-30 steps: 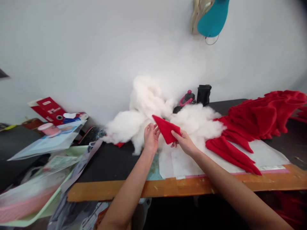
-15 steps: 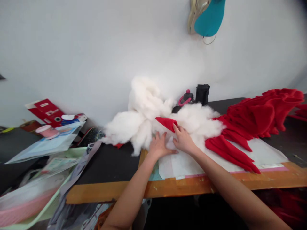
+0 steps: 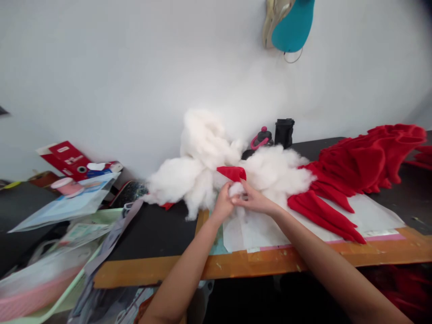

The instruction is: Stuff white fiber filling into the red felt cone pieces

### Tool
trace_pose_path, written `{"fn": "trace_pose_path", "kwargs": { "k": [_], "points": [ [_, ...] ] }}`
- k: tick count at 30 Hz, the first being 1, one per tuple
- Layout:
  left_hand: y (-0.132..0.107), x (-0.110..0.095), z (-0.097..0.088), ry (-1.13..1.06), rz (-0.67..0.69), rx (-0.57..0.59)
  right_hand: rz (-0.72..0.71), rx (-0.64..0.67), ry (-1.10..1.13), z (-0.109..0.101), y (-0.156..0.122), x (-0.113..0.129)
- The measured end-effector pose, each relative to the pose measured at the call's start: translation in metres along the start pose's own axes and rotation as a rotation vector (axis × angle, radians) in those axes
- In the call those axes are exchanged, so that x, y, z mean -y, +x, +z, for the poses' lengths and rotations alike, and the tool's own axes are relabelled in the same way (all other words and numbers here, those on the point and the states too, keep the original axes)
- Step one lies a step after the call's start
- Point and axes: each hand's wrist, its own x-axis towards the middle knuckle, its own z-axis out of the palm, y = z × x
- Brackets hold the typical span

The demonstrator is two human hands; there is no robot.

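Note:
A small tuft of white fibre stuffing (image 3: 236, 189) sits between my two hands over the white sheet. The closed fingers of my left hand (image 3: 223, 203) grip its left side. My right hand (image 3: 258, 201) pinches it from the right, the thumb lying across its lower edge. Just beyond my fingertips is a red cone-shaped fabric piece (image 3: 232, 173), its point to the left; my right fingers reach its near edge. Whether they hold the fabric too, I cannot make out. Large heaps of loose stuffing (image 3: 205, 139) rise behind and on both sides.
Red fabric pieces (image 3: 357, 157) are piled at right, with several lying on the white sheet (image 3: 367, 211). Dark bottles (image 3: 284, 133) stand by the wall. At left are a green basket (image 3: 81, 274), a plastic folder (image 3: 67, 202) and a red box (image 3: 69, 159). Brown tape covers the table's front edge (image 3: 256, 264).
My hands have come together around a tuft of stuffing. My left fingers, spread before, have closed. The red cone has turned slightly and shifted a little left.

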Motion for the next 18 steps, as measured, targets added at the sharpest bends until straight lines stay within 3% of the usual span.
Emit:
{"fn": "trace_pose_path", "kwargs": {
  "k": [2,4,6,9,10,13,15,18],
  "points": [
    [0.000,-0.002,0.003,-0.240,-0.093,0.082,-0.066,-0.014,0.099,0.001,0.001,-0.002],
    [0.001,0.000,0.002,-0.284,-0.110,0.081,-0.072,-0.057,0.178,0.000,0.002,-0.003],
    [0.004,0.004,-0.002,-0.104,-0.031,-0.054,-0.011,-0.099,0.264,-0.002,0.002,-0.003],
    [0.008,0.014,-0.013,0.375,0.077,-0.246,0.091,-0.148,0.382,-0.003,0.002,-0.001],
    [0.009,0.018,-0.016,0.521,0.080,-0.232,0.112,-0.167,0.407,-0.003,0.002,-0.001],
    [0.013,0.028,-0.020,0.791,0.035,-0.043,0.134,-0.249,0.455,0.000,0.003,0.001],
    [0.017,0.033,-0.019,0.857,0.016,0.052,0.125,-0.316,0.430,0.001,0.003,0.003],
    [0.022,0.038,-0.017,0.856,0.026,0.091,0.101,-0.406,0.302,0.000,0.004,0.003]
  ]
}}
